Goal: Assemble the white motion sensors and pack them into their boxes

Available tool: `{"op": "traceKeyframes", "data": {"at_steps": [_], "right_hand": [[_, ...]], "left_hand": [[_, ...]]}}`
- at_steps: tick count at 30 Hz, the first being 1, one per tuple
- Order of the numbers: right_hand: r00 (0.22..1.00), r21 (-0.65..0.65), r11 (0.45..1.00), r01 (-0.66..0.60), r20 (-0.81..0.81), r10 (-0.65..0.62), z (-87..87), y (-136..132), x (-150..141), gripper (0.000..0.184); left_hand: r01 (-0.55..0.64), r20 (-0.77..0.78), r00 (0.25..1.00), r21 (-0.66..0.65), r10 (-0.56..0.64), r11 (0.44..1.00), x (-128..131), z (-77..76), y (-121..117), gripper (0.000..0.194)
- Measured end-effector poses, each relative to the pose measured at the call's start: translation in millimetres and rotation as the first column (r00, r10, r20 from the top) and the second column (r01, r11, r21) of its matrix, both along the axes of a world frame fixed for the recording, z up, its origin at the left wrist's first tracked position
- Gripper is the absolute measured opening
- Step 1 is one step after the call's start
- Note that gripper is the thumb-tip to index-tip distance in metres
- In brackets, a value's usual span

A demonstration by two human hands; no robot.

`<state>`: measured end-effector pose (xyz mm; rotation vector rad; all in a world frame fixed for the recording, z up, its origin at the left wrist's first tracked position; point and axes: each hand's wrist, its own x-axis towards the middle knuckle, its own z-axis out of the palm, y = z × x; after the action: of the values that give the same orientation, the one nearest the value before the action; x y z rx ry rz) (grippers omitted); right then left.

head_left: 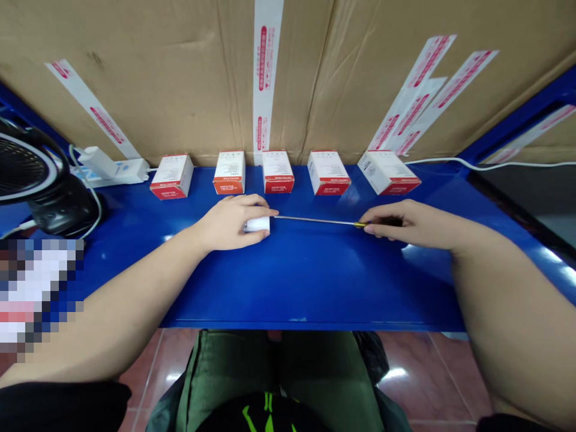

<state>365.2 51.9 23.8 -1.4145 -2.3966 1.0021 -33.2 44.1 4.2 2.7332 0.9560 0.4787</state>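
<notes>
The left hand (227, 223) and right hand (405, 221) are apart but linked by one tool. The left hand curls over a small white object (256, 225), hiding most of it, so its exact kind is hard to tell. The right hand pinches the dark handle of a screwdriver (382, 221), whose thin metal shaft runs level across the person's body, from 3 o'clock toward 9 o'clock. Its far end reaches the left hand's fingertips at the white object, so the object lies along the shaft's line, and the left hand is the nearer to it.

Both hands rest just above a blue metal bench (310, 282). At 12 o'clock, five small white-and-red boxes (278, 172) stand in a row along its back edge, with a taped cardboard carton (171, 78) behind them. At 10 o'clock sit a white power strip (117, 173) and a black fan (27, 171).
</notes>
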Motion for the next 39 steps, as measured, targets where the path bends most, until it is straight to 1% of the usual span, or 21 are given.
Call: {"op": "traceKeyframes", "data": {"at_steps": [4, 11, 19, 28, 39], "right_hand": [[1.0, 0.007, 1.0, 0.004, 0.025, -0.004, 2.5, -0.6, -2.2, 0.062], [0.996, -0.006, 0.999, 0.034, 0.088, -0.033, 4.9, -2.1, -4.3, 0.074], [0.994, -0.024, 0.999, 0.027, 0.102, -0.024, 6.4, -2.0, -6.1, 0.073], [0.994, -0.048, 0.997, 0.06, 0.09, -0.055, 4.3, 0.0, -3.3, 0.073], [0.997, -0.066, 0.997, 0.037, 0.063, -0.033, 6.6, -1.4, -4.3, 0.069]], "left_hand": [[0.009, -0.008, 1.0, 0.028, -0.009, 1.0, -0.2, -1.5, 1.9, 0.046], [0.067, 0.05, 0.996, 0.085, -0.072, 0.994, -0.5, -4.4, 3.3, 0.043], [0.085, 0.078, 0.992, 0.131, -0.095, 0.988, 0.8, -5.7, 1.4, 0.041], [0.067, 0.068, 0.995, 0.054, -0.071, 0.996, 0.4, -3.7, 2.7, 0.04], [0.105, 0.09, 0.99, 0.072, -0.111, 0.992, 1.2, -4.4, 2.3, 0.038]]}}
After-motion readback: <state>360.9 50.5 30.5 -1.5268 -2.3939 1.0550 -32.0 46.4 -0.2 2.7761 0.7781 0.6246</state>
